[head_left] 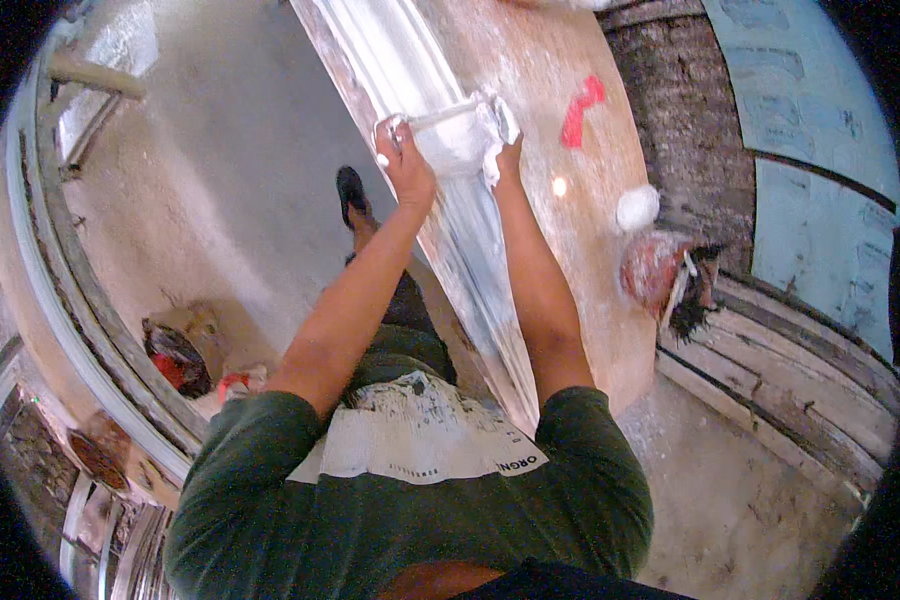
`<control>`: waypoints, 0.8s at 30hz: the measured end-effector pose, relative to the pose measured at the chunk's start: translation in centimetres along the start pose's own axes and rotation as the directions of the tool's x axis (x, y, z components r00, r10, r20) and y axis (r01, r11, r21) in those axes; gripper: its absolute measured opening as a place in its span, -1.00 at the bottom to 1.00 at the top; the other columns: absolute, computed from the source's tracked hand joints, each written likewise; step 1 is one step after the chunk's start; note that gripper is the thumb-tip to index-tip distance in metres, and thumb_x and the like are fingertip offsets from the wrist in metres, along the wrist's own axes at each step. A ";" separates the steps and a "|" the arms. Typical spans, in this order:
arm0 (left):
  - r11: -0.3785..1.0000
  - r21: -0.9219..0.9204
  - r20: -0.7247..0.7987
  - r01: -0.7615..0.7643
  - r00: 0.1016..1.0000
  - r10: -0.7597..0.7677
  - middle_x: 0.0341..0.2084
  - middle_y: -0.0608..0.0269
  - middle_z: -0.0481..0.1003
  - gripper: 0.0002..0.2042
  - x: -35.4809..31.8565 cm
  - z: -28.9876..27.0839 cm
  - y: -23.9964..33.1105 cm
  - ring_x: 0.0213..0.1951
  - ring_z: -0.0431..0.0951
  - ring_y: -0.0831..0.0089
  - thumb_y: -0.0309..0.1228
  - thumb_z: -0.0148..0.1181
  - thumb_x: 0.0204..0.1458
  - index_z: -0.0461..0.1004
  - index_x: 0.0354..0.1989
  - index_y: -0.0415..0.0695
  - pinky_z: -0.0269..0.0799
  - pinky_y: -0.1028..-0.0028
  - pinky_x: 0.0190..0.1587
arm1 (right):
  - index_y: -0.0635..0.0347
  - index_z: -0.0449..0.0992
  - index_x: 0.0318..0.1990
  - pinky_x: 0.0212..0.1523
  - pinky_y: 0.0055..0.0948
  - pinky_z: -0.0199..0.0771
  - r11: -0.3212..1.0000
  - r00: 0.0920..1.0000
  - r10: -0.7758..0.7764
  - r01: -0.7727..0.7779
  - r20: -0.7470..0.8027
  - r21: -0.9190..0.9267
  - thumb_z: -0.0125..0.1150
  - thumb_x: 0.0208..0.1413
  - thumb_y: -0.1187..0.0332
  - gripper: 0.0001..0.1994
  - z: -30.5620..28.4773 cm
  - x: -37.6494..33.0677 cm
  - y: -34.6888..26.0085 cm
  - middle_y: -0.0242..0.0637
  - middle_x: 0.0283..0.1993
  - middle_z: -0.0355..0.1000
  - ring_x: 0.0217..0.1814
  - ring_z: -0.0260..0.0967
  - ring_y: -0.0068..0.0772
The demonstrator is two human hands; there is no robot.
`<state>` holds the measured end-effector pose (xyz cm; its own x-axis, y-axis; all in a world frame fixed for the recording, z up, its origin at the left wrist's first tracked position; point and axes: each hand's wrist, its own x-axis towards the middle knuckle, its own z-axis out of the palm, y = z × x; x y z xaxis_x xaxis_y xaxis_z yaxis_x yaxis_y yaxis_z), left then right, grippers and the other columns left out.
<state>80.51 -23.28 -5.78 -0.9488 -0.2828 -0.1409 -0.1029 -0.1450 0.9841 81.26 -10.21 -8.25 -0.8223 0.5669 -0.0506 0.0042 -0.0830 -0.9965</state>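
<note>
A long ribbed white plaster moulding (390, 50) runs lengthwise along the bench in front of me. Across it lies a plaster-coated scraper (445, 118), its edges thick with wet white paste. My left hand (406, 170) is closed round the scraper's left end, with paste on the fingers. At the other end my right hand (510, 162) grips it, the fingers partly hidden behind a clump of plaster (497, 125). On the near side of the scraper the strip shows as a smooth, greyish, wet-looking bed (475, 240).
On the bench (595, 310) to the right lie a red strip (582, 110), a white lump (638, 208) and a plaster-smeared reddish bowl (650, 272) with a dark-bristled brush (692, 318). Wooden planks (780, 370) flank the right side. Long mouldings (55, 270) stand at left, near a dark bag (178, 355).
</note>
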 end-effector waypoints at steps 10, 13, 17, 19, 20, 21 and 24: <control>0.998 -0.028 -0.024 -0.055 0.998 0.055 -0.33 0.22 0.33 -0.80 -17.7 -3.4 -3.8 -0.23 0.28 0.39 -0.34 -0.12 0.12 0.31 -0.19 -0.20 0.19 0.43 -0.10 | 0.31 0.36 0.00 -0.01 -0.52 0.29 0.996 0.997 0.077 -0.077 -0.010 -0.040 -0.05 0.11 0.41 -0.69 -12.2 -14.5 -0.5 -0.26 -0.07 0.39 -0.06 0.33 -0.47; 0.998 0.029 -0.005 -0.050 0.999 0.050 -0.33 0.19 0.33 -0.78 -22.4 -4.5 -4.8 -0.23 0.29 0.38 -0.33 -0.13 0.13 0.30 -0.18 -0.21 0.19 0.42 -0.09 | 0.31 0.37 0.00 -0.06 -0.53 0.31 0.999 1.000 0.019 -0.018 0.002 -0.038 0.02 0.07 0.43 -0.68 -15.2 -18.5 -1.0 -0.29 -0.08 0.39 -0.08 0.33 -0.49; 0.992 0.045 -0.061 -0.121 0.990 0.124 -0.34 0.19 0.33 -0.79 -28.8 -5.4 -7.2 -0.25 0.29 0.38 -0.34 -0.14 0.14 0.30 -0.21 -0.23 0.19 0.43 -0.10 | 0.30 0.37 -0.01 -0.07 -0.53 0.31 0.992 0.995 0.075 -0.068 -0.065 0.104 0.07 0.04 0.43 -0.67 -20.1 -22.5 1.4 -0.31 -0.08 0.39 -0.08 0.32 -0.49; 0.957 0.178 -0.096 -0.230 0.964 0.249 -0.37 0.22 0.31 -0.83 -32.1 -5.8 -6.5 -0.28 0.29 0.41 -0.38 -0.14 0.14 0.29 -0.25 -0.24 0.20 0.46 -0.13 | 0.29 0.38 -0.02 -0.07 -0.53 0.31 0.977 0.971 0.210 -0.212 -0.110 -0.005 0.08 0.03 0.42 -0.67 -22.3 -24.9 1.7 -0.32 -0.08 0.39 -0.09 0.31 -0.49; 0.993 0.036 -0.091 -0.108 0.990 0.111 -0.37 0.23 0.31 -0.83 -33.9 -6.3 -6.1 -0.28 0.28 0.43 -0.38 -0.14 0.14 0.29 -0.23 -0.23 0.20 0.47 -0.13 | 0.26 0.38 -0.01 -0.10 -0.53 0.31 0.987 0.987 0.155 -0.152 -0.046 0.060 0.11 0.01 0.40 -0.65 -23.9 -25.9 3.3 -0.34 -0.08 0.39 -0.10 0.31 -0.51; 0.996 0.033 -0.097 -0.086 0.991 0.089 -0.37 0.23 0.31 -0.83 -35.3 -6.5 -6.3 -0.28 0.28 0.43 -0.39 -0.14 0.13 0.29 -0.23 -0.23 0.20 0.47 -0.13 | 0.26 0.38 -0.01 -0.10 -0.52 0.32 0.991 0.993 0.120 -0.118 -0.017 0.056 0.11 0.01 0.40 -0.65 -24.7 -26.8 3.0 -0.35 -0.09 0.39 -0.11 0.31 -0.51; 0.998 0.025 -0.105 -0.054 0.993 0.056 -0.37 0.23 0.31 -0.84 -39.4 -7.1 -6.9 -0.28 0.28 0.44 -0.40 -0.15 0.13 0.28 -0.24 -0.24 0.20 0.47 -0.13 | 0.26 0.38 -0.01 -0.11 -0.52 0.32 0.997 0.997 0.074 -0.075 0.034 0.028 0.12 0.01 0.42 -0.65 -27.2 -29.9 1.9 -0.36 -0.10 0.40 -0.12 0.32 -0.51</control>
<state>120.77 -17.90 -7.77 -0.9166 -0.3882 -0.0961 -0.0590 -0.1063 0.9926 121.32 -5.05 -10.45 -0.8385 0.5310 -0.1221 0.0502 -0.1479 -0.9877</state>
